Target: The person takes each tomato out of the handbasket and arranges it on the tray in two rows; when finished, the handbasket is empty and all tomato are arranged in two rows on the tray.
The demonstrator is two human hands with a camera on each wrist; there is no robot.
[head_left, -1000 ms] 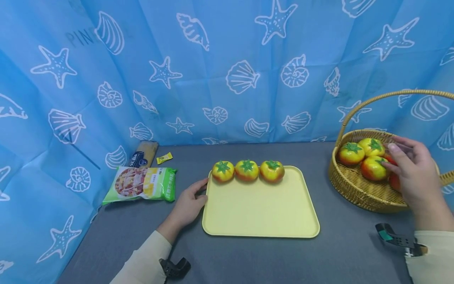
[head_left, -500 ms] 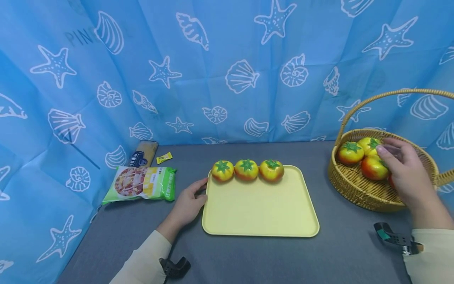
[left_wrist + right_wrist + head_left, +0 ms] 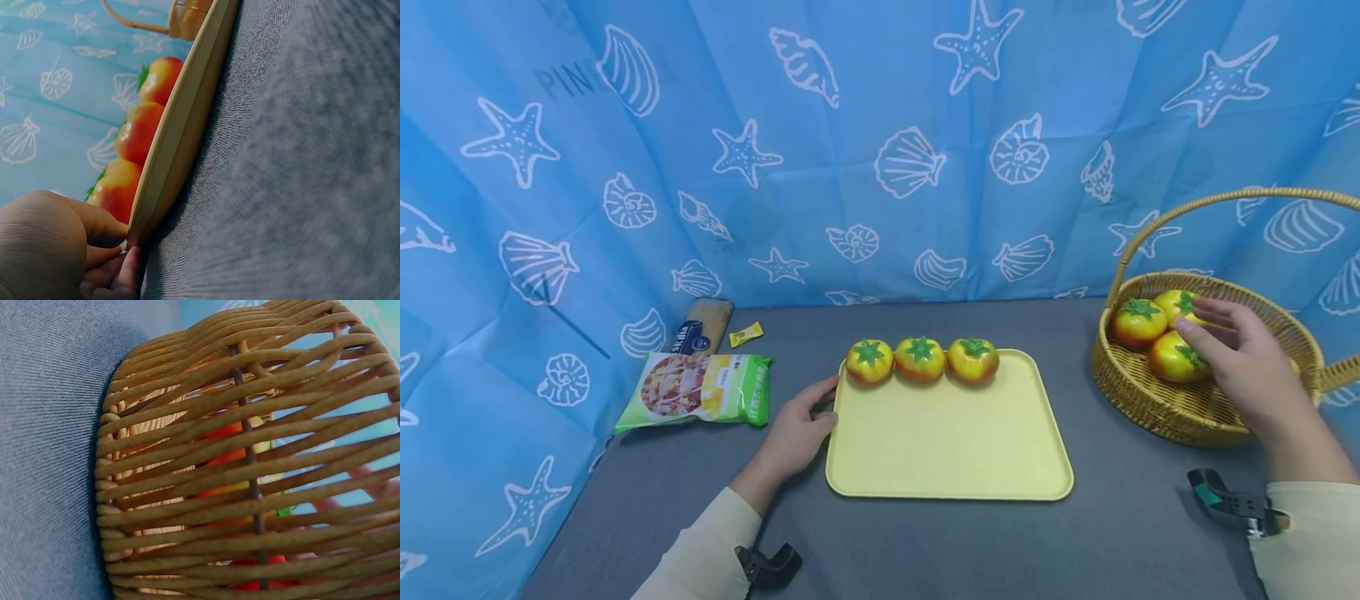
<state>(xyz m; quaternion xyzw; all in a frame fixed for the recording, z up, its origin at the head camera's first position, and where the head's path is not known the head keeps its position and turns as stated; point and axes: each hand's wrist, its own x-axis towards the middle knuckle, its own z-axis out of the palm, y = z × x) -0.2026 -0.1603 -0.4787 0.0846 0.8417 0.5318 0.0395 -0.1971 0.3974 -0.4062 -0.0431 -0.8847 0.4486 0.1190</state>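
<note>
My left hand point(image 3: 796, 433) holds the left edge of a pale yellow tray point(image 3: 951, 442). In the left wrist view the thumb lies at the tray's rim point(image 3: 164, 134) with fingers below it. Three yellow-red tomatoes point(image 3: 921, 359) with green leafy tops sit in a row along the tray's far edge. At the right, my right hand point(image 3: 1251, 358) reaches into a wicker basket point(image 3: 1150, 408), fingers loosely extended over several more tomatoes point(image 3: 1177, 357). Whether it touches one cannot be told. The right wrist view shows mostly basket weave point(image 3: 250, 487), with red and yellow behind it.
The basket's tall handle point(image 3: 1225, 198) arches over its opening. Left of the tray lie a green food packet point(image 3: 700, 387), a brown packet point(image 3: 703, 325) and a small yellow wrapper point(image 3: 746, 334). A blue shell-print curtain point(image 3: 850, 167) hangs behind the grey tabletop point(image 3: 1000, 550).
My right hand has moved left within the basket, across the tomatoes. The front tomato there has shifted slightly left and turned. My left hand and the tray have stayed put.
</note>
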